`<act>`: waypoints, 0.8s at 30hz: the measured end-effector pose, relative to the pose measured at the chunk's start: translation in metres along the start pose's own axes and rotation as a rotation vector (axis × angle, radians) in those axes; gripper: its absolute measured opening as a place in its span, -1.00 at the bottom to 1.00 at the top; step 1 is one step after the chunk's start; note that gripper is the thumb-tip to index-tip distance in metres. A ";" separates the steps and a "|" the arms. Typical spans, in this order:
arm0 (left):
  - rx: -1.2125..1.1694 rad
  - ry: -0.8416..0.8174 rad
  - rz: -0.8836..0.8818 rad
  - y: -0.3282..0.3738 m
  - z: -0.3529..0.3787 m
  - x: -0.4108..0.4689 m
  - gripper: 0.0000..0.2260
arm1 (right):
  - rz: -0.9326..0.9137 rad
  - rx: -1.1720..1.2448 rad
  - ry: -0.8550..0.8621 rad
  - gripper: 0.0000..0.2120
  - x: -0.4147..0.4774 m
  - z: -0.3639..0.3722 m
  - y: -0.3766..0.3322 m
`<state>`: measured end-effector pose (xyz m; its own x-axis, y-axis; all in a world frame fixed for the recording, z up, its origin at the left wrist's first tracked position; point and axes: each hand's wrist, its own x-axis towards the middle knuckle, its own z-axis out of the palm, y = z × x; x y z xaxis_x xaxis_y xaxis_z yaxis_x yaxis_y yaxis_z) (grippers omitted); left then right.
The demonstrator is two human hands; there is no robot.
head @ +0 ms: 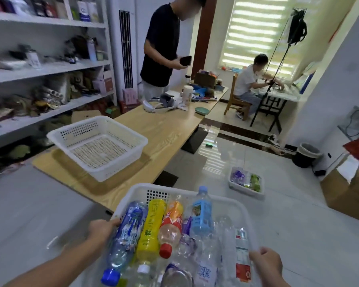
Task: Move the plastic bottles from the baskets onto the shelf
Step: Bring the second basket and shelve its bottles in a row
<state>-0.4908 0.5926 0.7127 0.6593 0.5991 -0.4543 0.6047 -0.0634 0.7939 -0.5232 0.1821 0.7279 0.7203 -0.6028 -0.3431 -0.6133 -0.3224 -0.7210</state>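
The left hand (103, 230) and right hand (266, 264) each grip opposite side rims of the white basket (142, 188), with plastic bottles (149, 228) lying between them.

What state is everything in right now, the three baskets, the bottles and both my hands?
Carried basket: full of bottles, held at both sides.
Table basket: empty, resting on the wooden table.
Floor basket: holds a few bottles, sits on the floor.
Blue-capped bottle: capped, lying down.
Red-capped bottle: capped, lying down.
Left hand: grips the carried basket's left rim.
Right hand: grips its right rim.
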 end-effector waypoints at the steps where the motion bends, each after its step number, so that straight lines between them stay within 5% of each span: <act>1: 0.008 0.007 0.013 -0.007 -0.019 0.002 -0.75 | -0.005 0.006 0.006 -0.80 -0.018 0.012 -0.003; 14: -0.024 0.130 -0.023 -0.050 -0.246 0.101 -0.72 | -0.028 0.049 -0.033 -0.92 -0.188 0.190 -0.049; 24: -0.017 0.207 0.019 -0.021 -0.306 0.243 -0.83 | 0.065 0.209 -0.164 -0.90 -0.193 0.331 -0.123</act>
<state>-0.4802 0.9834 0.7096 0.5638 0.7493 -0.3475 0.5842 -0.0643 0.8091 -0.4794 0.5794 0.6832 0.7347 -0.4855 -0.4737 -0.5924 -0.1191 -0.7968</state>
